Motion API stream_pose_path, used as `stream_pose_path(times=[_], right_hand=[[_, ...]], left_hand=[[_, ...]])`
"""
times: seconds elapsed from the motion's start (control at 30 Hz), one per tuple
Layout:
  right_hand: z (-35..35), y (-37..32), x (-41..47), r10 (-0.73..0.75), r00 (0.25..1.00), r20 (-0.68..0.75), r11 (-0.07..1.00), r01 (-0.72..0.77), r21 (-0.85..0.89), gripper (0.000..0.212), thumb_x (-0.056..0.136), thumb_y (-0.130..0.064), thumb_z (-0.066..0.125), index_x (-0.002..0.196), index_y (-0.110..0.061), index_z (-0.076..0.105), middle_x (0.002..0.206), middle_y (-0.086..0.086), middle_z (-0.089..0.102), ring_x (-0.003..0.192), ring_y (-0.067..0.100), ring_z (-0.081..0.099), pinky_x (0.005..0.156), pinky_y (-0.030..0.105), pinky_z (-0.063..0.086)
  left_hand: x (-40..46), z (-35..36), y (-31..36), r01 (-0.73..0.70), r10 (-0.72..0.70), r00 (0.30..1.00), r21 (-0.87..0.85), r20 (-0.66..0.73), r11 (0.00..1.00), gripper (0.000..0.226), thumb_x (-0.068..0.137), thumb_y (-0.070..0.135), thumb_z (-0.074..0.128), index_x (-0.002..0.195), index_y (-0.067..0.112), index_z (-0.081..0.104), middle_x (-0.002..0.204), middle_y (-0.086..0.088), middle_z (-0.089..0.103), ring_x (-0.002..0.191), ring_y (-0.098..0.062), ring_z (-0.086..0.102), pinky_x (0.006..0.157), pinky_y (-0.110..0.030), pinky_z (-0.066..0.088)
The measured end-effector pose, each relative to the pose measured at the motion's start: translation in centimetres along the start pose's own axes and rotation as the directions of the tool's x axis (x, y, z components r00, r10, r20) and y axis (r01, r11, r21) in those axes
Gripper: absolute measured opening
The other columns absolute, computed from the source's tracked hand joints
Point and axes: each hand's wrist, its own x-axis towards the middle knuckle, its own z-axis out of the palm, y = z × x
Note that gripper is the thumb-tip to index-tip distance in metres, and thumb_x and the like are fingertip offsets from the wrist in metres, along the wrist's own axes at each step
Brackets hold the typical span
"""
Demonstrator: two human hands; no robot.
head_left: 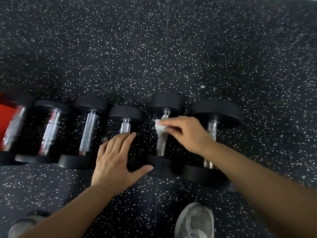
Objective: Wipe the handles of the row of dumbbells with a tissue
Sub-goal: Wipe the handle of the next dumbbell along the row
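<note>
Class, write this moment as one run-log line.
right hand: tissue on fifth dumbbell handle | left hand: flat on fourth dumbbell | phase: wiping

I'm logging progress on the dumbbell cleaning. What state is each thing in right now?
Tissue: crumpled, pressed on a handle by the right hand.
Second dumbbell from right: lying flat, handle being wiped.
Left hand: open, flat over the neighbouring dumbbell.
Other dumbbells: lying in the row, untouched.
</note>
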Motion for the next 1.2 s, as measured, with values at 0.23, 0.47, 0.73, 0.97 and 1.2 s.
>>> stream_pose_path(times=[0.23, 0.47, 0.73, 0.97, 1.2], right_hand=[[0.6, 0.2, 0.1, -0.030, 0.965, 0.260, 0.983, 0.076, -0.169, 0.034, 0.098, -0.026, 0.067, 0.131, -0.033, 0.068, 0.140, -0.019, 0.061, 0.119, 0.010, 0.064, 0.108, 0.023, 0.042], [1.1, -0.3, -0.2, -0.079, 0.959, 0.271, 0.991, 0.105, -0.085, 0.036, 0.096, -0.021, 0.069, 0.128, -0.036, 0.069, 0.132, -0.020, 0.066, 0.103, 0.005, 0.067, 0.100, 0.022, 0.049], [0.5, 0.7, 0.7, -0.004, 0.990, 0.140, 0.996, 0.016, -0.087, 0.034, 0.094, -0.015, 0.071, 0.126, -0.029, 0.072, 0.133, -0.015, 0.067, 0.113, -0.006, 0.059, 0.112, 0.025, 0.043], [0.6, -0.3, -0.9, -0.018, 0.937, 0.349, 1.000, 0.013, 0.017, 0.034, 0.095, -0.018, 0.070, 0.125, -0.035, 0.071, 0.129, -0.022, 0.066, 0.100, -0.024, 0.057, 0.101, 0.006, 0.042], [0.3, 0.9, 0.9, -0.023, 0.999, 0.034, 0.990, 0.028, -0.136, 0.034, 0.093, -0.012, 0.073, 0.124, -0.027, 0.073, 0.133, -0.014, 0.067, 0.117, 0.003, 0.065, 0.112, 0.031, 0.044]], left_hand=[[-0.1, 0.0, 0.0, -0.013, 0.013, 1.000, 0.003, -0.008, 1.000, 0.109, 0.079, 0.097, 0.036, 0.157, 0.021, 0.038, 0.151, 0.003, 0.050, 0.144, -0.021, 0.045, 0.121, -0.051, 0.033], [-0.1, 0.0, 0.1, -0.017, 0.017, 1.000, 0.013, 0.002, 1.000, 0.107, 0.079, 0.095, 0.038, 0.156, 0.021, 0.040, 0.153, 0.000, 0.051, 0.145, -0.024, 0.045, 0.121, -0.051, 0.034], [-0.1, 0.0, 0.0, -0.004, 0.004, 1.000, -0.003, 0.008, 1.000, 0.109, 0.078, 0.097, 0.035, 0.158, 0.023, 0.038, 0.155, 0.001, 0.048, 0.149, -0.022, 0.041, 0.122, -0.049, 0.032], [0.0, -0.1, 0.1, -0.006, 0.006, 1.000, 0.004, 0.011, 1.000, 0.107, 0.079, 0.096, 0.037, 0.158, 0.023, 0.038, 0.155, 0.001, 0.048, 0.148, -0.022, 0.041, 0.122, -0.050, 0.033], [0.0, -0.2, 0.1, -0.005, 0.005, 1.000, 0.002, 0.018, 1.000, 0.108, 0.079, 0.097, 0.034, 0.158, 0.024, 0.037, 0.156, 0.002, 0.047, 0.149, -0.021, 0.039, 0.122, -0.049, 0.032]])
